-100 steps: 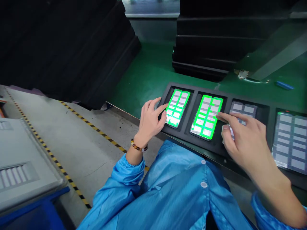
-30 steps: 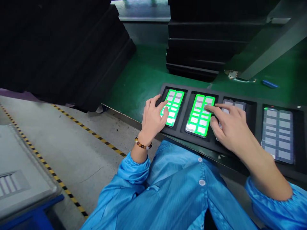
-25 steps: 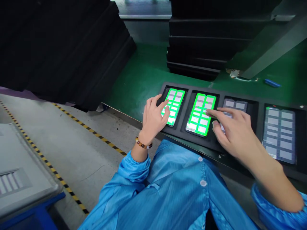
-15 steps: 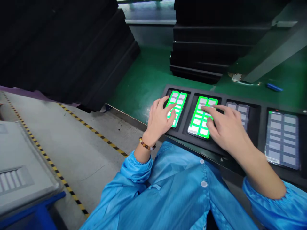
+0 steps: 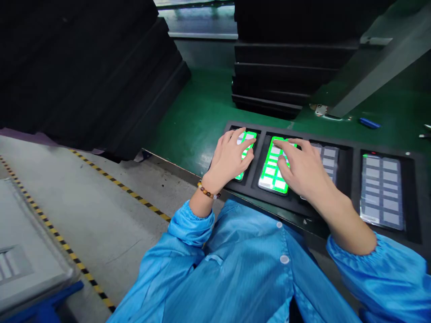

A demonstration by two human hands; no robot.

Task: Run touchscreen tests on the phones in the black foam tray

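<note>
A black tray (image 5: 350,148) on the green bench holds several phones lying face up in a row. My left hand (image 5: 230,158) lies over the leftmost phone (image 5: 248,138), fingers spread, fingertips on its green-lit screen. My right hand (image 5: 299,168) rests on the second phone (image 5: 271,172), index finger stretched to the top of its green grid screen. The third phone (image 5: 328,157) and the fourth phone (image 5: 381,190) show grey grids and are untouched. Neither hand holds anything. A bead bracelet (image 5: 208,192) is on my left wrist.
Stacks of black trays (image 5: 279,67) stand behind the tray, and a larger dark stack (image 5: 87,76) fills the left. A blue pen (image 5: 369,123) lies at the far right of the green bench (image 5: 202,112). The grey floor carries yellow-black tape (image 5: 117,188). A grey crate lid (image 5: 20,264) sits at lower left.
Both hands slid up the screens. My left hand now covers more of the leftmost phone, and my right index finger moved from mid-screen to the top of the second phone.
</note>
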